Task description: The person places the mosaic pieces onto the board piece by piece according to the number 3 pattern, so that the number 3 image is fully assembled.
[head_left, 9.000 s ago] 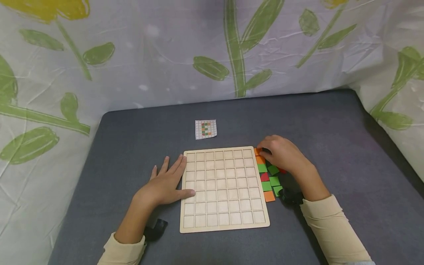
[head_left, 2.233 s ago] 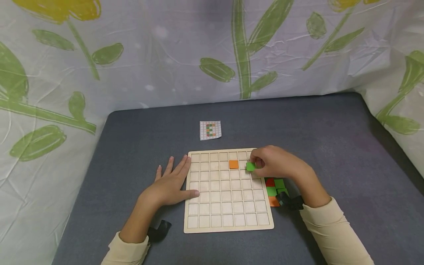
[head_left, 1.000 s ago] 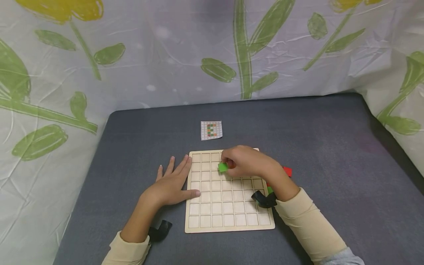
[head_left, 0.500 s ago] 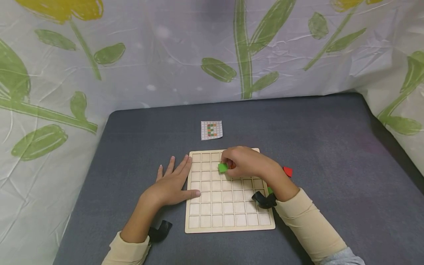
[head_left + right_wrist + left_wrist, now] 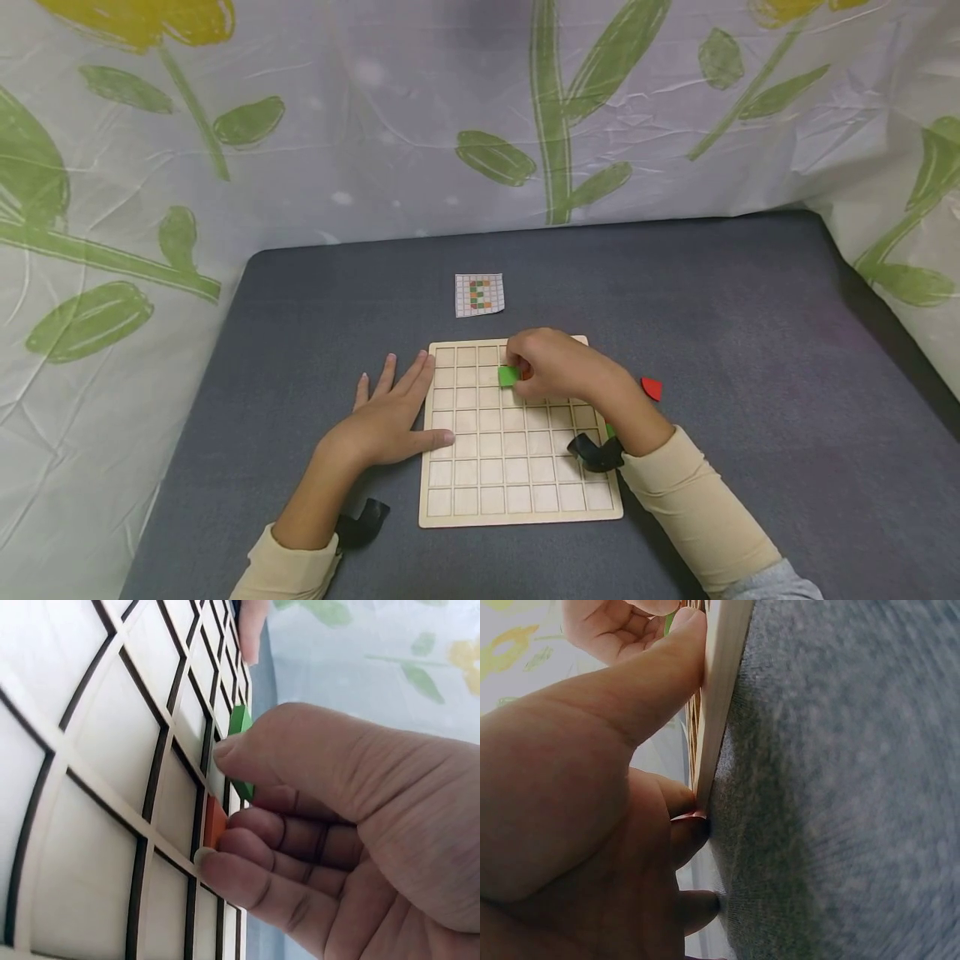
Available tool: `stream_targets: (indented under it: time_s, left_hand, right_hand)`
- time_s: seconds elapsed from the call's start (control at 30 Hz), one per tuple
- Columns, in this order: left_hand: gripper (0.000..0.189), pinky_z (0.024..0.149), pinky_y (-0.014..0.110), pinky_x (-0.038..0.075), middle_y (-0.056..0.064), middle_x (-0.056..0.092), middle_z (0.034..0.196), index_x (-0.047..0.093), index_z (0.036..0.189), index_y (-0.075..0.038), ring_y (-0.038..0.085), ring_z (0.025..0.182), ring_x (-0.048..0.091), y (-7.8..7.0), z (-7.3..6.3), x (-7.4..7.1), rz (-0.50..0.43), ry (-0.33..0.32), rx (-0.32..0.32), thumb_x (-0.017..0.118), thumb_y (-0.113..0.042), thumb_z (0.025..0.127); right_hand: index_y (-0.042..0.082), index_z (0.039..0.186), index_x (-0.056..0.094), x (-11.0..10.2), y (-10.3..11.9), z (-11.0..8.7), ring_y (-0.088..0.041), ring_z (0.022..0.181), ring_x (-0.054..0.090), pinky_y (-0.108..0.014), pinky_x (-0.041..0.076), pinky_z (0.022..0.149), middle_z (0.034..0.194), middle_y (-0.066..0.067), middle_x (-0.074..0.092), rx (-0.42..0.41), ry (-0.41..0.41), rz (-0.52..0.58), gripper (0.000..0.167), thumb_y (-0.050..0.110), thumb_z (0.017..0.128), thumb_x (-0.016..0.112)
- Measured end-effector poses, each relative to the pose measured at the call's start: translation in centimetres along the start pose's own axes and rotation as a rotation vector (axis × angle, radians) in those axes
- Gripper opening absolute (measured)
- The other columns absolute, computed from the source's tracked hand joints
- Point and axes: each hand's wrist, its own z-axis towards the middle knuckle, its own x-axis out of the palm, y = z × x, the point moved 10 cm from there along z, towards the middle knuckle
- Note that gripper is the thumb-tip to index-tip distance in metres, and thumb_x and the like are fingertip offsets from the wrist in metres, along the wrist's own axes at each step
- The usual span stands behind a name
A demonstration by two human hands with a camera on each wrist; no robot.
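Note:
My right hand [image 5: 558, 364] pinches a green square tile [image 5: 508, 376] between thumb and fingers over the second row of the wooden grid board [image 5: 517, 517]. In the right wrist view, the green tile [image 5: 241, 754] stands tilted against the grid. Just beside it an orange tile [image 5: 214, 823] sits in a cell, near my curled lower fingers, which mostly cover it in the head view. My left hand [image 5: 375, 429] lies with fingers spread at the board's left side. Its thumb [image 5: 652, 682] rests over the board's edge.
A small paper card [image 5: 480, 295] with a coloured grid pattern lies beyond the board. Right of it, a red rounded piece [image 5: 652, 388] lies on the dark table. My right forearm hides most of the pieces there, though a bit of green tile [image 5: 611, 431] shows.
An orange tile has been set into the board. My right hand has brought the green tile leftward across the grid, then shifted it slightly right and away. The left hand stays in place.

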Motion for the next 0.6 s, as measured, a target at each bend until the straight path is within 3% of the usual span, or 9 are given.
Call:
stream_targets:
  time_s: [0.4,0.6]
  left_hand:
    - [0.109,0.11,0.071,-0.005,0.009,0.006,0.167,0.008,0.162,-0.01,0.044,0.15,-0.007,-0.07,-0.02,0.02,-0.006,0.006,-0.001,0.07,-0.059,0.087]
    - [0.109,0.11,0.07,-0.006,0.009,0.006,0.167,0.009,0.162,-0.01,0.043,0.15,-0.007,-0.01,-0.07,0.05,-0.013,0.004,0.0,0.07,-0.058,0.087]
  right_hand:
    - [0.005,0.084,0.065,0.03,-0.37,0.24,-0.015,0.07,0.048,-0.031,0.042,0.066,0.075,-0.003,0.057,0.06,-0.009,-0.077,0.01,0.0,0.078,0.071]
    - [0.006,0.084,0.066,0.09,-0.68,0.31,-0.015,0.07,0.048,-0.03,0.041,0.064,0.075,-0.003,0.057,0.079,-0.006,-0.052,0.009,0.0,0.078,0.07]
